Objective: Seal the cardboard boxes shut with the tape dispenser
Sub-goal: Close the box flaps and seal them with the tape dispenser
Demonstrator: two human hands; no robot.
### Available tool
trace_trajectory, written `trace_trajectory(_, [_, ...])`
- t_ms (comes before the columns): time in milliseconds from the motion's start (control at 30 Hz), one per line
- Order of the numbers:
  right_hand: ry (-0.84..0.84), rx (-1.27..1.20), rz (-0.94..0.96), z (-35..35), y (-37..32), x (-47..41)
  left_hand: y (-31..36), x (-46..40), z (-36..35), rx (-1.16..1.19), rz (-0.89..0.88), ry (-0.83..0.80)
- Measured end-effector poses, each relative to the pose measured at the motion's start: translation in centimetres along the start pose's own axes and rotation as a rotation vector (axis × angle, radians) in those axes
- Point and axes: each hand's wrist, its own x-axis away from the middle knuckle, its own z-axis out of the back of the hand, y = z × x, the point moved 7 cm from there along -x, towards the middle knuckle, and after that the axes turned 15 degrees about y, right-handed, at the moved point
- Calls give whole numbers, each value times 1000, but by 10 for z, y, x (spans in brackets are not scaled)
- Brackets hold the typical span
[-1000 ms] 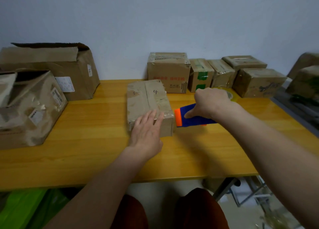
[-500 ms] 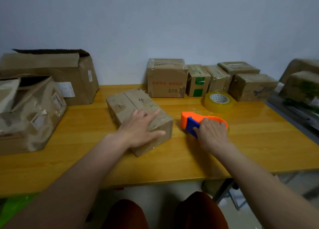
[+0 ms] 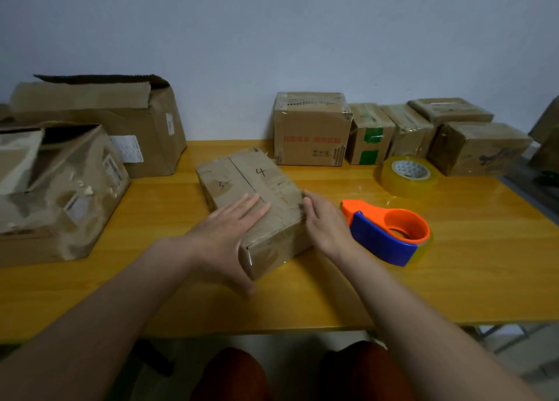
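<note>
1. A cardboard box (image 3: 253, 207) marked "3" and "4" in pen is seen lying flat at the middle of the yellow wooden table (image 3: 453, 279), turned at an angle; its flaps are closed and clear tape shows on the near end.
2. The left hand (image 3: 225, 234) is laid flat on the box top, fingers straight and slightly spread, thumb hanging down past the near-left edge. Nothing is gripped.
3. The right hand (image 3: 325, 223) is set against the right side of the box, fingers straight and close together, fingertips at the top right edge. Nothing is held.
4. The tape dispenser (image 3: 388, 234), orange and blue, is found lying on the table just beside the right hand, on its right; contact with the hand cannot be told. A rim of clear tape shows under its far end.
5. A spare tape roll (image 3: 408, 178) is seen flat on the table behind the dispenser, apart from it.
6. A row of small taped boxes (image 3: 311, 128) is lined up along the wall at the back, from centre to right.
7. Two larger boxes are placed at the left: a crumpled box (image 3: 57, 195) in front and an open-topped box (image 3: 121, 119) behind it, with shipping labels on both.
8. Red-brown trousers (image 3: 230, 373) are visible below the table edge.
</note>
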Motion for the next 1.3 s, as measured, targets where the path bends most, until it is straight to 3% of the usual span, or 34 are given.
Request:
trace_trajectory(100, [125,-19,-177,-16,15,-16,-2,-3,-1,-41,-49,15])
trace_trajectory(267, [461,-335,-622,-35,45,-15,-13,-6,7,-39,-81,152])
trace_trajectory(400, [531,-577,-916,-60,64,-16,-17,-8,9,10,-65,215])
trace_trajectory(567, [535,-780,-860,-78,69,-28,-22,-16,10,12,-17,264])
trace_trajectory(667, [446,-593,-700,-82,67,-36,-22,-23,11,-26,-16,297])
trace_trajectory(767, [315,-188,-417,-74,63,-42,-17,-29,7,-48,11,254])
trace_trajectory(833, [252,-108,-359,-64,64,-47,-11,-30,4,-76,69,256])
trace_trajectory(933, [180,-407,-532,-47,59,-51,5,-32,3,-87,165,339])
trace_trajectory(1000, [-73,-733,-695,-54,40,-44,18,-36,2,-108,203,361])
trace_trajectory(1067, [-231,-725,-677,-55,24,-37,29,-38,0,-150,217,379])
trace_trajectory(1167, [-193,-679,-583,-54,22,-34,32,-39,-1,-162,241,406])
trace_trajectory(1300, [-110,-888,-507,-52,19,-20,33,-42,-3,-159,272,397])
